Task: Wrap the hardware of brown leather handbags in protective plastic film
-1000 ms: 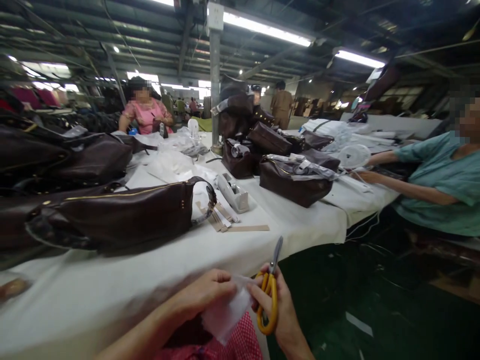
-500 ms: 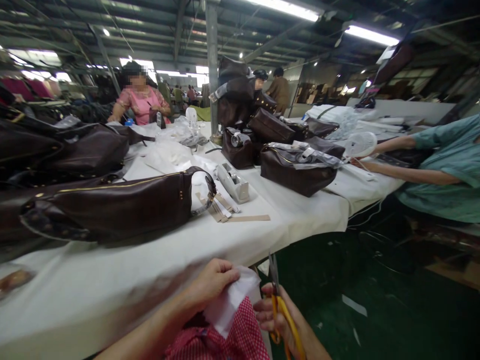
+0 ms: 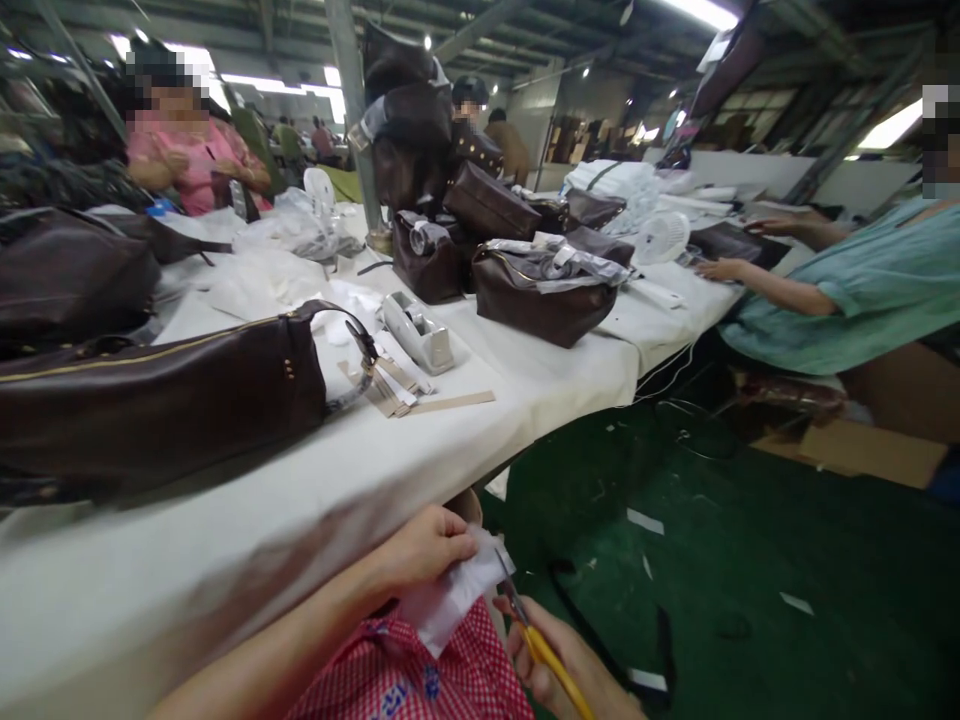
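My left hand (image 3: 429, 548) is closed on a thin white sheet (image 3: 444, 610), pinched between thumb and fingers over my lap. I cannot tell whether the sheet is paper, plastic or cloth. In my right hand (image 3: 574, 650) is a pair of scissors (image 3: 546, 655) with yellow handles, its blades pointing up and left at the sheet's right edge. Whether the blades have cut in is too small to tell. Red-and-white checked fabric (image 3: 480, 655) lies below both hands. A long dark brown leather bag (image 3: 195, 395) with a gold zip rests on the table to the left.
On the white-covered table (image 3: 517, 400) stand a grey tape dispenser (image 3: 418, 335), tan strips (image 3: 450, 402), and piled brown bags (image 3: 544, 300). One person in pink (image 3: 191, 165) is across the table; another in a teal top (image 3: 862, 300) works at right. Scraps (image 3: 646, 521) litter the green floor.
The view has swung to the right, and the scissors have tipped left so their blades meet the sheet's edge. My left hand keeps its pinch on the sheet.
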### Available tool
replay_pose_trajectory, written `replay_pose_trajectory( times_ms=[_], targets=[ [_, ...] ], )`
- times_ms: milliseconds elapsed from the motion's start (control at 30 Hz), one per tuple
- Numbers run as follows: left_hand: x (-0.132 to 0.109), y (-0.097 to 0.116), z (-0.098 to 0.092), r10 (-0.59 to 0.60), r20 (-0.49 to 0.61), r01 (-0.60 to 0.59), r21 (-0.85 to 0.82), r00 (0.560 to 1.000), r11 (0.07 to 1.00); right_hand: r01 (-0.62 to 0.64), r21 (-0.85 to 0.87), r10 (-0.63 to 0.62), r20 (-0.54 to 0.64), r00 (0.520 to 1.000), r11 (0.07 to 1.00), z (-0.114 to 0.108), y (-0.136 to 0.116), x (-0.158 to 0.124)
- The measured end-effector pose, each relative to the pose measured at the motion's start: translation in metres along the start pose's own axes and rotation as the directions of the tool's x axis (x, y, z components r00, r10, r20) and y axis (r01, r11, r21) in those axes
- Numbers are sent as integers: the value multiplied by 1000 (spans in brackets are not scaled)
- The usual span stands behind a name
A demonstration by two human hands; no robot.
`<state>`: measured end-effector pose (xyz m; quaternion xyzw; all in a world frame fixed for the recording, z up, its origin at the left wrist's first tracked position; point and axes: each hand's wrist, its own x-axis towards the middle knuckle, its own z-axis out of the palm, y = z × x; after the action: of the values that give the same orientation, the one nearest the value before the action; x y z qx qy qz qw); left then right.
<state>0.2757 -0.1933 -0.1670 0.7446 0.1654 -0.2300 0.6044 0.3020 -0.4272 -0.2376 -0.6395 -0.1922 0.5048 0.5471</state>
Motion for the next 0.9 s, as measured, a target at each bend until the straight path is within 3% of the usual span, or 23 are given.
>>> replay_pose_trajectory(
  times_ms=[167, 233, 667, 800, 900],
  targets=[
    [8, 0, 4, 15, 58, -15, -8, 998, 1000, 120, -239, -137, -57, 989, 963, -2, -14, -5],
    [10, -2, 5, 11, 69, -10, -10, 998, 1000, 130, -260, -156, -79, 985, 957, -3, -11, -6],
    [17, -2, 9, 7, 73, -3, -49, 997, 999, 69, -227, -119, -214, 970, 972, -7, 12, -14],
    [19, 0, 12, 21, 88, -16, -62, 996, 998, 40, -82, -55, -192, 980, 996, -3, 15, -16],
    [19, 4, 16, 20, 114, -14, -59, 993, 998, 93, 55, -82, -182, 980, 994, 0, 16, -16]
  ],
)
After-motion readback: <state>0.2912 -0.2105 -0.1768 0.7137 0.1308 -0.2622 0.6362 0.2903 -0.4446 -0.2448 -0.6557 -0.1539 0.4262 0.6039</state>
